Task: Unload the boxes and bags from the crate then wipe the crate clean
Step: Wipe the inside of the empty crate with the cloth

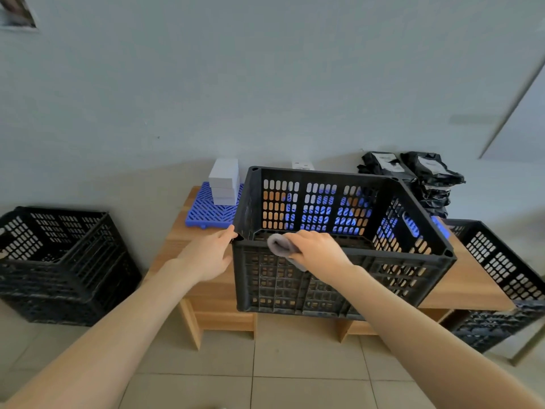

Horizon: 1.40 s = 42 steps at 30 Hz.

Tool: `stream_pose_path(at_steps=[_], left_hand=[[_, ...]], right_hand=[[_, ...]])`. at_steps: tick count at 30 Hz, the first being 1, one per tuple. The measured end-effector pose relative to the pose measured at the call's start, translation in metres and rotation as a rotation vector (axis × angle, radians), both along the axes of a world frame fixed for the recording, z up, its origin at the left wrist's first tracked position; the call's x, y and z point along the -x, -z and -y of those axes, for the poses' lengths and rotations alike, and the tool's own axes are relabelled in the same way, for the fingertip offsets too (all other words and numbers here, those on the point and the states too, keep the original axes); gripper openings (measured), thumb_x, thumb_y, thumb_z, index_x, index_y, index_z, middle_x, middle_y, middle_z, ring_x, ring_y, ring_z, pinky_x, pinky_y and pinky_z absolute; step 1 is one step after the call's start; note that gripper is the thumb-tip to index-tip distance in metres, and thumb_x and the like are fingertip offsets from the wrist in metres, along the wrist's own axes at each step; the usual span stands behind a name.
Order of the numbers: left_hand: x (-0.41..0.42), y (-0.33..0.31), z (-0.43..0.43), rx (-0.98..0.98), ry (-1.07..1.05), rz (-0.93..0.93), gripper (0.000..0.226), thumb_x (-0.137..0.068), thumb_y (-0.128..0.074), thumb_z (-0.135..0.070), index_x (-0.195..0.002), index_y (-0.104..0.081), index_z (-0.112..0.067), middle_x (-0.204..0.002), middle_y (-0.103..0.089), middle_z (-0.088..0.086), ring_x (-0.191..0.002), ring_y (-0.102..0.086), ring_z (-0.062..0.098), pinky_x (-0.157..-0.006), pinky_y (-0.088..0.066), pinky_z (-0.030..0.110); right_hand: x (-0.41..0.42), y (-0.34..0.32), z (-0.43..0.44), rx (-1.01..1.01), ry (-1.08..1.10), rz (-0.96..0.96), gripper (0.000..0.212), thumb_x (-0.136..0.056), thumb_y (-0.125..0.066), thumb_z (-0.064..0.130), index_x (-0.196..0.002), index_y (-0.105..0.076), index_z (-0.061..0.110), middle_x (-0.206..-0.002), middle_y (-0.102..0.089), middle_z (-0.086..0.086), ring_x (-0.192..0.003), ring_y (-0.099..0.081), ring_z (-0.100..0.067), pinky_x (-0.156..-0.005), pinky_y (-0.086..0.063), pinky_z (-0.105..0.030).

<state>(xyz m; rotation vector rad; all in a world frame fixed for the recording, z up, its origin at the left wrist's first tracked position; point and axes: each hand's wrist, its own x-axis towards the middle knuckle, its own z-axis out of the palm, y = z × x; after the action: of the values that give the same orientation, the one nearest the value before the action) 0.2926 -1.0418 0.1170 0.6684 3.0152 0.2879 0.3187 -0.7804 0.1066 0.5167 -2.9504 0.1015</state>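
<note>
A black slotted crate point(324, 287) stands on a low wooden table point(469, 287), and nothing shows inside it. My left hand point(211, 255) grips the crate's near left corner, thumb on the rim. My right hand point(317, 246) presses a folded grey cloth point(280, 245) onto the near rim. A stack of white boxes point(224, 181) sits on a blue plastic grid mat point(206, 212) behind the crate to the left. Black bags point(424, 175) are piled at the back right against the wall.
Another black crate point(62, 267) stands on the tiled floor left of the table. A third black crate point(501, 278) leans at the right, partly under the table edge. A wall socket point(302, 165) sits behind the crate. Pale wall fills the background.
</note>
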Motion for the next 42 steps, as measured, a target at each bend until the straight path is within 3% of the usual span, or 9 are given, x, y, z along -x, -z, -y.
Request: stream_pose_path(at_steps=[3, 8, 14, 22, 28, 33, 36, 38, 42], left_hand=[[-0.002, 0.000, 0.000, -0.008, -0.039, 0.036, 0.070, -0.098, -0.053, -0.024, -0.156, -0.014, -0.023, -0.159, -0.028, -0.003, -0.130, -0.050, 0.018, -0.095, -0.049, 0.031], [-0.003, 0.001, -0.003, 0.034, -0.066, 0.019, 0.074, -0.096, -0.053, -0.022, -0.157, -0.010, -0.024, -0.153, -0.038, 0.002, -0.108, -0.060, 0.016, -0.083, -0.055, 0.029], [-0.006, 0.005, -0.001, 0.006, -0.023, 0.030, 0.069, -0.097, -0.050, -0.023, -0.155, -0.014, -0.027, -0.163, -0.014, -0.008, -0.120, -0.056, 0.018, -0.083, -0.053, 0.029], [-0.004, 0.003, -0.003, -0.008, -0.032, 0.045, 0.065, -0.098, -0.049, -0.027, -0.155, -0.018, -0.024, -0.163, -0.013, -0.007, -0.121, -0.055, 0.019, -0.087, -0.053, 0.033], [-0.006, 0.004, -0.005, -0.024, -0.056, 0.032, 0.062, -0.100, -0.046, -0.035, -0.155, -0.018, -0.023, -0.163, -0.016, -0.007, -0.133, -0.046, 0.020, -0.098, -0.050, 0.038], [-0.006, 0.004, -0.002, -0.034, -0.036, 0.026, 0.063, -0.100, -0.047, -0.028, -0.155, -0.017, -0.024, -0.163, -0.015, -0.005, -0.130, -0.049, 0.019, -0.094, -0.052, 0.035], [-0.005, 0.005, -0.001, -0.042, -0.031, 0.032, 0.065, -0.099, -0.047, -0.027, -0.155, -0.015, -0.024, -0.163, -0.016, -0.006, -0.129, -0.050, 0.018, -0.094, -0.051, 0.033], [-0.005, 0.006, -0.001, -0.048, -0.032, 0.031, 0.066, -0.099, -0.047, -0.026, -0.156, -0.013, -0.023, -0.162, -0.019, -0.006, -0.128, -0.050, 0.017, -0.093, -0.051, 0.032], [-0.005, 0.007, -0.001, -0.049, -0.037, 0.018, 0.067, -0.099, -0.046, -0.024, -0.156, -0.011, -0.023, -0.161, -0.022, -0.007, -0.125, -0.053, 0.017, -0.089, -0.052, 0.031]], right_hand=[[0.016, 0.001, 0.044, 0.010, -0.043, 0.005, 0.026, -0.096, -0.048, 0.038, -0.117, -0.047, 0.023, -0.107, -0.057, 0.001, -0.096, -0.057, -0.020, -0.081, -0.043, -0.036], [0.028, 0.009, 0.078, -0.031, -0.023, -0.029, 0.028, -0.094, -0.055, 0.032, -0.117, -0.046, 0.020, -0.110, -0.058, -0.002, -0.100, -0.058, -0.024, -0.082, -0.042, -0.037], [0.008, 0.018, 0.021, -0.023, -0.031, -0.129, 0.027, -0.096, -0.050, 0.034, -0.121, -0.046, 0.024, -0.103, -0.060, 0.004, -0.094, -0.059, -0.019, -0.080, -0.042, -0.033], [-0.004, 0.015, -0.019, -0.088, 0.080, -0.126, 0.033, -0.097, -0.046, 0.044, -0.126, -0.047, 0.028, -0.102, -0.060, 0.007, -0.093, -0.059, -0.017, -0.082, -0.041, -0.031], [-0.003, 0.014, 0.036, -0.043, -0.041, -0.126, 0.060, -0.098, -0.039, 0.042, -0.149, -0.009, 0.035, -0.121, -0.057, -0.004, -0.105, -0.057, -0.025, -0.089, -0.043, -0.041], [-0.004, 0.016, 0.058, 0.142, -0.009, -0.069, 0.049, -0.097, -0.016, 0.049, -0.143, -0.033, 0.040, -0.145, -0.044, -0.001, -0.129, -0.042, -0.024, -0.105, -0.030, -0.045], [0.000, 0.014, 0.056, 0.268, 0.000, -0.094, 0.031, -0.100, -0.036, 0.042, -0.122, -0.055, 0.033, -0.125, -0.058, 0.007, -0.116, -0.053, -0.017, -0.102, -0.036, -0.041], [0.003, 0.011, 0.059, 0.319, 0.051, -0.077, 0.021, -0.094, -0.050, 0.042, -0.111, -0.055, 0.030, -0.108, -0.061, 0.009, -0.102, -0.056, -0.015, -0.095, -0.041, -0.039], [0.010, 0.006, 0.070, 0.244, 0.095, -0.055, 0.044, -0.083, -0.066, 0.042, -0.118, -0.043, 0.030, -0.110, -0.057, 0.007, -0.106, -0.054, -0.019, -0.097, -0.038, -0.043]])
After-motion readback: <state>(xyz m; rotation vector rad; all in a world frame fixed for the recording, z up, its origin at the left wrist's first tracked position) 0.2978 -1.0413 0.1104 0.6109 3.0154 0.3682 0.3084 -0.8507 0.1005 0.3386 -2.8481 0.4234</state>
